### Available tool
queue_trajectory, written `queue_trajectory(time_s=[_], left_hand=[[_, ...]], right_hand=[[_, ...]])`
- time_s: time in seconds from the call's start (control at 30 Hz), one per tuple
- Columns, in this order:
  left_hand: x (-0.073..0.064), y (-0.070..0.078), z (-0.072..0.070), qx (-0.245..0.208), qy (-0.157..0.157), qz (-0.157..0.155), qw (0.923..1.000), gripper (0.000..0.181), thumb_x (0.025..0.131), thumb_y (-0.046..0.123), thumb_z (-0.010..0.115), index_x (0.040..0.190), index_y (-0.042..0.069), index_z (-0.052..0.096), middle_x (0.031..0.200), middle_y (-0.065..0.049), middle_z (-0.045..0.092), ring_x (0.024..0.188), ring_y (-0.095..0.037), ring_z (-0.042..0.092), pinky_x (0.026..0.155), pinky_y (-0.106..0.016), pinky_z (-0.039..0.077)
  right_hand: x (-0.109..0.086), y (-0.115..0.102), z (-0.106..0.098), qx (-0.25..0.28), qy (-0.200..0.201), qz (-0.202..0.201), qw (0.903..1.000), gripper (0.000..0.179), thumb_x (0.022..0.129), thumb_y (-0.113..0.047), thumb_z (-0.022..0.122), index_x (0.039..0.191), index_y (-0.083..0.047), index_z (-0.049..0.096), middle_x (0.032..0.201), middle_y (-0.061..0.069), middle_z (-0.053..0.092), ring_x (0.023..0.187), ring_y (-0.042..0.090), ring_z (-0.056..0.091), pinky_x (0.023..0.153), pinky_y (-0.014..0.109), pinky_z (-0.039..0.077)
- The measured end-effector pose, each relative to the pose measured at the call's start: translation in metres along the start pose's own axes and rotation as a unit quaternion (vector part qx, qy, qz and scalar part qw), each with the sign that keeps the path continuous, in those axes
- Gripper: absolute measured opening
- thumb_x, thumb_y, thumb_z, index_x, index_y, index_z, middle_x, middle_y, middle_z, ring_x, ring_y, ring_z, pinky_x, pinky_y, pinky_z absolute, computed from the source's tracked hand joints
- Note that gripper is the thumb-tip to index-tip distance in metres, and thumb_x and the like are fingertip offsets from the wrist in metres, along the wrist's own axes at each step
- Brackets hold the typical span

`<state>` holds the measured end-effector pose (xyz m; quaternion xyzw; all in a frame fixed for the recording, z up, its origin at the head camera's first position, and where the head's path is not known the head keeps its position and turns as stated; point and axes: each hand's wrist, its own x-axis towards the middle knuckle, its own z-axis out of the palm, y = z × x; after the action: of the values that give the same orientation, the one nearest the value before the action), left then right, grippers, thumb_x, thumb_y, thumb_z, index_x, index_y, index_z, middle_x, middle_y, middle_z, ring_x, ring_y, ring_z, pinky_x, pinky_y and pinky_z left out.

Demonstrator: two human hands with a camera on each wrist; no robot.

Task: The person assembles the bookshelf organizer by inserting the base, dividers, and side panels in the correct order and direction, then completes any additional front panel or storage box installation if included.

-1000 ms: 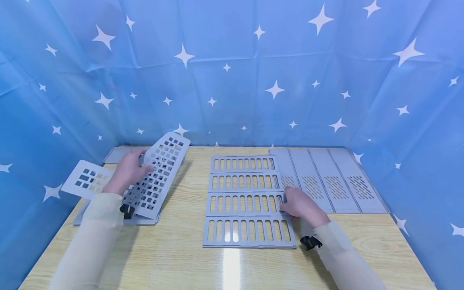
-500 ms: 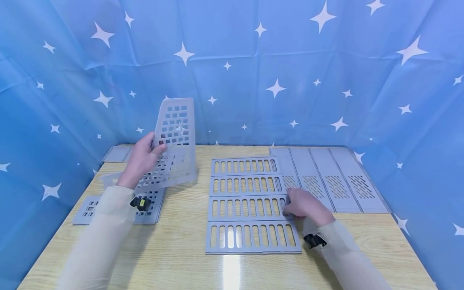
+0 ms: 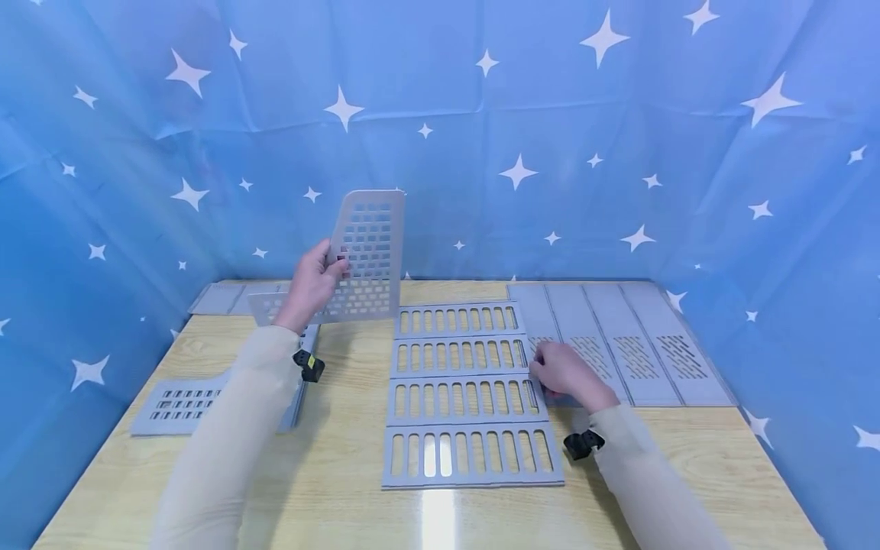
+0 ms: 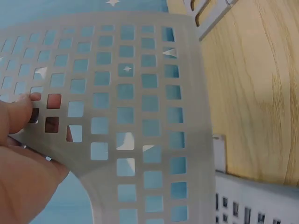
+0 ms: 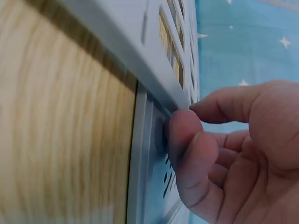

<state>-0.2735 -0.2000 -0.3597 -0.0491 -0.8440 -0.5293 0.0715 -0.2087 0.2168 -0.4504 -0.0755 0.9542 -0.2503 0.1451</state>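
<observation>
My left hand (image 3: 312, 283) pinches a thin grey panel (image 3: 397, 252) full of small square holes. The panel stands upright above the table's back, its curved cut-out side toward the hand. In the left wrist view, the thumb lies on the near face of this perforated panel (image 4: 198, 93), with fingers seen through the holes behind. My right hand (image 3: 567, 374) is at the right edge of the grey slotted panel (image 3: 474, 480), which has rows of long slots. The right wrist view shows thumb and fingertips (image 5: 184, 126) pinching that edge.
More square-holed panels (image 3: 144, 420) lie on the table's left, partly behind the left sleeve. Plain grey panels (image 3: 605, 305) with short slits lie at the back right, partly under the slotted one. Another panel (image 3: 223, 299) is at the back left. A blue starred curtain (image 3: 440, 183) borders the table.
My left hand has lifted the perforated panel off the left stack, turned it upright and carried it right. My right hand stays at the slotted panel's edge, which has shifted slightly.
</observation>
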Motion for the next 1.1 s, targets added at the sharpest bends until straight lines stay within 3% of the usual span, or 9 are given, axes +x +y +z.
queue_trajectory(time_s=[0.4, 0.93, 1.1], left_hand=[[0.022, -0.016, 0.008, 0.006, 0.017, -0.034, 0.9992, 0.031, 0.111, 0.012, 0.045, 0.14, 0.003, 0.052, 0.131, -0.023, 0.061, 0.119, -0.037, 0.063, 0.103, -0.05, 0.052], [0.032, -0.024, 0.005, 0.012, -0.006, -0.035, 0.9993, 0.036, 0.11, 0.009, 0.046, 0.146, 0.003, 0.049, 0.137, -0.025, 0.058, 0.123, -0.041, 0.063, 0.104, -0.05, 0.052], [0.032, -0.024, 0.005, 0.018, -0.012, -0.04, 0.999, 0.038, 0.11, 0.01, 0.047, 0.147, 0.004, 0.049, 0.139, -0.024, 0.058, 0.122, -0.04, 0.063, 0.105, -0.051, 0.051]], right_hand=[[-0.006, 0.0, -0.002, -0.008, -0.031, -0.019, 0.9993, 0.023, 0.092, -0.015, 0.073, 0.098, -0.004, 0.055, 0.074, 0.007, 0.056, 0.058, 0.018, 0.052, 0.056, 0.033, 0.043], [-0.005, 0.0, 0.002, 0.017, -0.022, -0.006, 0.9996, 0.022, 0.092, -0.013, 0.073, 0.094, -0.002, 0.053, 0.072, 0.009, 0.06, 0.053, 0.018, 0.061, 0.054, 0.032, 0.049], [-0.009, -0.001, -0.001, 0.007, -0.023, -0.009, 0.9997, 0.023, 0.092, -0.014, 0.073, 0.096, -0.002, 0.054, 0.074, 0.008, 0.059, 0.054, 0.018, 0.059, 0.056, 0.033, 0.047]])
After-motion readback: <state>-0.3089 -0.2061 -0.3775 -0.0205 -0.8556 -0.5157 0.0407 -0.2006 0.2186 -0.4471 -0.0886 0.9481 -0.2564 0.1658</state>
